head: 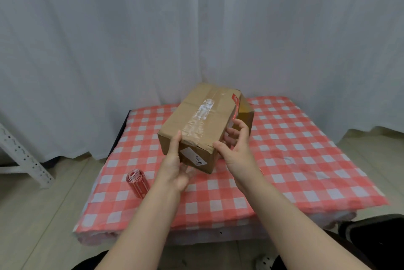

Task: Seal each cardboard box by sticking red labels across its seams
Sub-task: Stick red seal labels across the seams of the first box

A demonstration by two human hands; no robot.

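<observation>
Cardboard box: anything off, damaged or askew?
Yes. The brown cardboard box is tilted, lifted by the left hand and right hand. Its clear tape is wrinkled with torn white residue, and the right-end flap under the red label looks ajar.

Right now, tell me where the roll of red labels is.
In the head view, the roll of red labels lies on the checked tablecloth near its left edge, just left of the left hand and below-left of the cardboard box.
</observation>
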